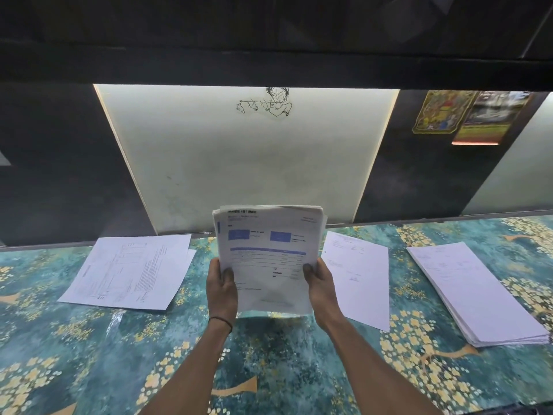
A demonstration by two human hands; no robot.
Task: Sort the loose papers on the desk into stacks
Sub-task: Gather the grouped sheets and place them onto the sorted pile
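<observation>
I hold a bundle of papers (267, 253) upright above the desk, its top sheet printed with blue boxes and a blue bar. My left hand (222, 287) grips its lower left edge and my right hand (320, 284) grips its lower right edge. On the desk lie three paper piles: a thin pile of printed forms (128, 272) at the left, a thin pile (359, 274) just right of my right hand, and a thick stack (475, 293) at the far right.
The desk (269, 369) has a teal cover with yellow flowers. Behind it stands a lit white panel (248, 163) with a line drawing, flanked by dark panels. Two colourful pictures (466, 115) hang at the upper right. A dark shelf runs overhead.
</observation>
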